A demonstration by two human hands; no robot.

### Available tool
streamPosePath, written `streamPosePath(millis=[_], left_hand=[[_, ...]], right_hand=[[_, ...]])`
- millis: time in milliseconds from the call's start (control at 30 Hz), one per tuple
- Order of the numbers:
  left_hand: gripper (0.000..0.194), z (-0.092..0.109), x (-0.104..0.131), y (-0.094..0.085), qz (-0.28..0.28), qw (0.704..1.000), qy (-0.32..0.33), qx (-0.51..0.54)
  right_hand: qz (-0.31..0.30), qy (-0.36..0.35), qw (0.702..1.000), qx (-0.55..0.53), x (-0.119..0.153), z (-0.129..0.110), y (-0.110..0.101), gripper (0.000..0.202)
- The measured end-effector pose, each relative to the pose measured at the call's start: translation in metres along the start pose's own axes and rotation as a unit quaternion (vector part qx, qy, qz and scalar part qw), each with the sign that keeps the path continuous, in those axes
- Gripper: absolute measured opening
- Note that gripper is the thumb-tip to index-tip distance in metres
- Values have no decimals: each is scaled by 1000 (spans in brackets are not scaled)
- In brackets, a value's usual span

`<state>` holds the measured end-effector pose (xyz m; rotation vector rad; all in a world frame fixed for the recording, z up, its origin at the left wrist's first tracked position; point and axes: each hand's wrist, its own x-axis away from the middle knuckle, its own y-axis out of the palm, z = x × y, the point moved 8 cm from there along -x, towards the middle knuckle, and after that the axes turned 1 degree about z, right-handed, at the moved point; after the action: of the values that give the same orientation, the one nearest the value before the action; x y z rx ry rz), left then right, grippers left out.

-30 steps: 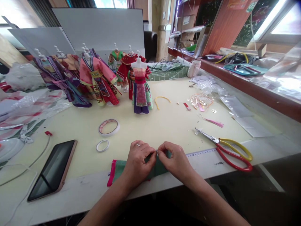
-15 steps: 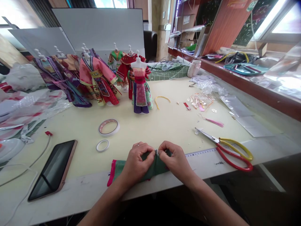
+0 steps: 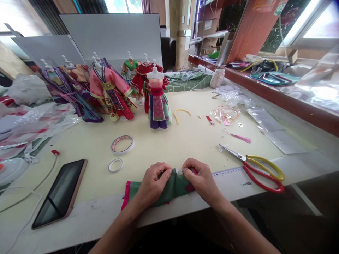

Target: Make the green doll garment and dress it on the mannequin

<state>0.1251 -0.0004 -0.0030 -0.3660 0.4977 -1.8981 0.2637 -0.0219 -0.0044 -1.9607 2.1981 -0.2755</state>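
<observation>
A small green cloth garment (image 3: pixel 169 192) with bright pink edging lies at the table's front edge, under and between my hands. My left hand (image 3: pixel 156 181) pinches its upper edge between thumb and fingers. A short way to the right, my right hand (image 3: pixel 198 176) also pinches that edge, and a small whitish bit shows by its fingertips. Between the two pinches the cloth sags slightly. Part of the garment is hidden beneath both hands. A clear ruler (image 3: pixel 229 171) lies just right of my right hand.
Scissors (image 3: pixel 249 164) with red and yellow handles lie at the right. Two tape rolls, the larger roll (image 3: pixel 116 150) among them, and a phone (image 3: pixel 59 194) are at the left. Dressed doll forms (image 3: pixel 159 106) stand at the back. A pink tassel (image 3: pixel 239 137) lies beyond the scissors.
My hands have moved slightly apart along the cloth's edge, showing more green fabric between them. Both still pinch it.
</observation>
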Motion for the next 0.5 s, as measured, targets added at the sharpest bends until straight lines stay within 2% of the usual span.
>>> streamPosePath(millis=[133,233,333,433,500], left_hand=[[23,4,-1,-2,14,999,36,-31],[21,7,0,-2,22,996,65,-55],[22,9,2,-3,32,992,88,-80],[21,7,3,-4,44,990,93,-94],[21,4,3,-4,50,991,84,-93]], right_hand=[[-2,-30,998,49,16,-6,-30,13],[-70,-42,987,140,43,-1,-53,14],[-146,-7,957,249,80,30,-81,24],[-150,54,928,336,116,78,-122,25],[-170,46,917,357,135,103,-139,14]])
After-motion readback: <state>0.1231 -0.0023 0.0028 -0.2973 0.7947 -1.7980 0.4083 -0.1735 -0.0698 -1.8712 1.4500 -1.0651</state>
